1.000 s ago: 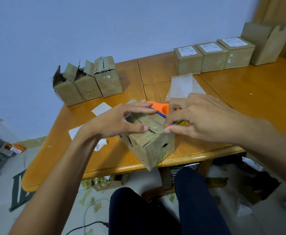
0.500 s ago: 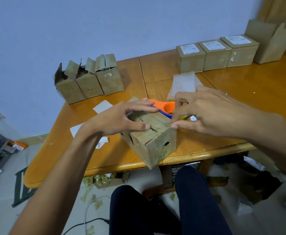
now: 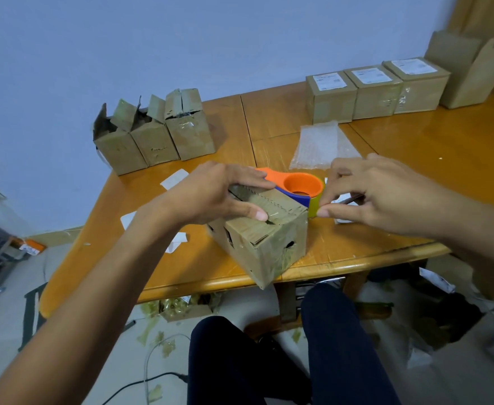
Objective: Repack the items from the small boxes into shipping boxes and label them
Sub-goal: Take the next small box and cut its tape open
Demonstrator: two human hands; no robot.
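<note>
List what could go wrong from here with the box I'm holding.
1. The cardboard box sits with one corner past the table edge; pressure from the left hand might tip it off.
2. The right hand pinches a thin dark tool beside the tape dispenser; a slip might catch the left hand's fingers.
</note>
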